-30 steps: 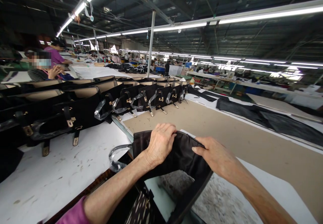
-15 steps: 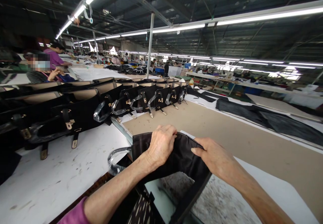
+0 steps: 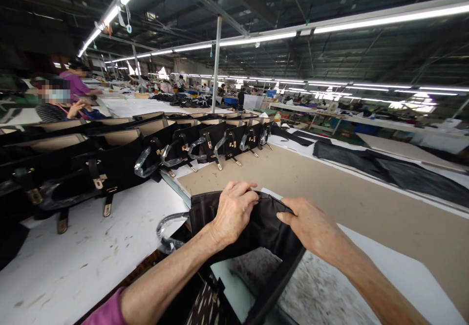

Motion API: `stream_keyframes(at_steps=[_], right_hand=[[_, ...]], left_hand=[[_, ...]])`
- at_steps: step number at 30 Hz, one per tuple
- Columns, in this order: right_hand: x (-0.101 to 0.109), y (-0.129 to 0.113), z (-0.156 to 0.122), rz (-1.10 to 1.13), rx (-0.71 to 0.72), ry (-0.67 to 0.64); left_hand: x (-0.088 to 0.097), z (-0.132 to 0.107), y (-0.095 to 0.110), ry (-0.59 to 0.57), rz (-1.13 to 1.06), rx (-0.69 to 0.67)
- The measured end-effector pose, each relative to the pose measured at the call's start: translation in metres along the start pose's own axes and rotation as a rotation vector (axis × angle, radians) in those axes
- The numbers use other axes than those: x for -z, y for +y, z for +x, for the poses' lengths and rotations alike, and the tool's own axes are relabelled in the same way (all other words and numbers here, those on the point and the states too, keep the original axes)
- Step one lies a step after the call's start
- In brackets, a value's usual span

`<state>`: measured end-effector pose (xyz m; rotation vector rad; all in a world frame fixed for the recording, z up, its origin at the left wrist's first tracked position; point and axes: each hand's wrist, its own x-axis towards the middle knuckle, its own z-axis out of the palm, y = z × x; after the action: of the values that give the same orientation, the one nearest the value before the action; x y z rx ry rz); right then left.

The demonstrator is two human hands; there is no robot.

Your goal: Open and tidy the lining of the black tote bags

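A black handbag (image 3: 269,222) with a dark lining is held in front of me, its mouth facing me. My left hand (image 3: 234,210) is closed over the far rim, thumb inside and one finger stretched along the top. Farther right on that rim, my right hand (image 3: 306,220) pinches the edge between thumb and fingers. The bag's handle (image 3: 169,232), wrapped in clear plastic, sticks out at the left. Beneath the bag lies a pale, stained surface (image 3: 322,286), partly covered by it.
Rows of black handbags (image 3: 126,161) with gold clasps stand along the left and back. A beige board (image 3: 351,207) spans the right of the table, black sheets (image 3: 388,166) beyond it. Two people sit or stand at the far left; a white post (image 3: 217,66) rises behind.
One finger of my left hand has lifted and straightened slightly above the rim. My right hand keeps its pinch; the bag has barely moved.
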<state>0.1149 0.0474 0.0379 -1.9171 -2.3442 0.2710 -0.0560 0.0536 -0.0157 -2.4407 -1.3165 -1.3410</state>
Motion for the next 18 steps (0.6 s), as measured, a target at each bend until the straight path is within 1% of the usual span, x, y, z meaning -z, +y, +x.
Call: stream_keyframes(at_steps=[3,7,11,15,18], right_hand=[[0.000,-0.001,0.000,-0.011,0.002,0.001],[0.002,-0.004,-0.001,-0.015,0.006,0.004],[0.002,-0.004,-0.002,-0.029,0.004,-0.006],[0.004,-0.002,-0.002,-0.049,0.057,-0.015],[0.009,-0.005,0.001,-0.054,0.092,-0.027]], left_hand=[[0.002,0.000,-0.003,-0.012,-0.033,-0.023],[0.005,0.004,-0.003,-0.026,-0.081,-0.007],[0.004,0.008,-0.001,-0.040,-0.105,0.036],[0.001,0.010,-0.001,-0.019,-0.126,0.094],[0.001,0.010,0.001,-0.016,-0.127,0.132]])
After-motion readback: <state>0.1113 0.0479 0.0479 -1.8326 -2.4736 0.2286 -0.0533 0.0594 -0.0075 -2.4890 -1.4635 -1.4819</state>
